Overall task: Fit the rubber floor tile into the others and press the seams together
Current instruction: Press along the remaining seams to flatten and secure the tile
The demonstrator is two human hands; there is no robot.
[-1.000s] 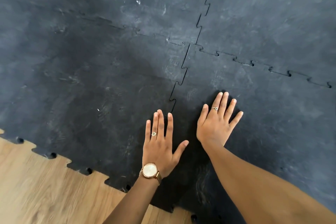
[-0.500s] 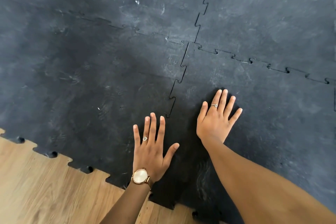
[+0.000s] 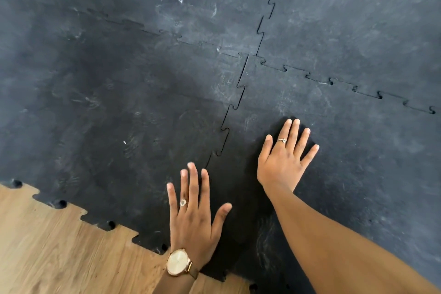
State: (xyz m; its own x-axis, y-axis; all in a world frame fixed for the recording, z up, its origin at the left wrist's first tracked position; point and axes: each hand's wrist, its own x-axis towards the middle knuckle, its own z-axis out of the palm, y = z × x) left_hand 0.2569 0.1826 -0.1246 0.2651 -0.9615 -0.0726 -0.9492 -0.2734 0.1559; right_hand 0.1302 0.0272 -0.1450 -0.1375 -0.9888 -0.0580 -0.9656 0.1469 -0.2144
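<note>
From my remote feed, two hands lie flat with fingers spread, gripping nothing. The left hand (image 3: 193, 219), watch (image 3: 177, 262) at the wrist, sits low centre over the toothed seam (image 3: 226, 126). The right hand (image 3: 284, 160) presses the lower-right rubber floor tile (image 3: 358, 162). I count four joined tiles; wood floor (image 3: 47, 246) shows lower left.

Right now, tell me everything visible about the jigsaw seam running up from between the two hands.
The seam is a thin dark line of interlocking puzzle tabs between two black, scuffed rubber tiles. It climbs from beside the left hand, whose fingertips lie at its lower end, to a four-way junction. Its tabs look seated, though a narrow gap shows along it. The right hand lies flat on the tile to its right, clear of the seam.
</note>
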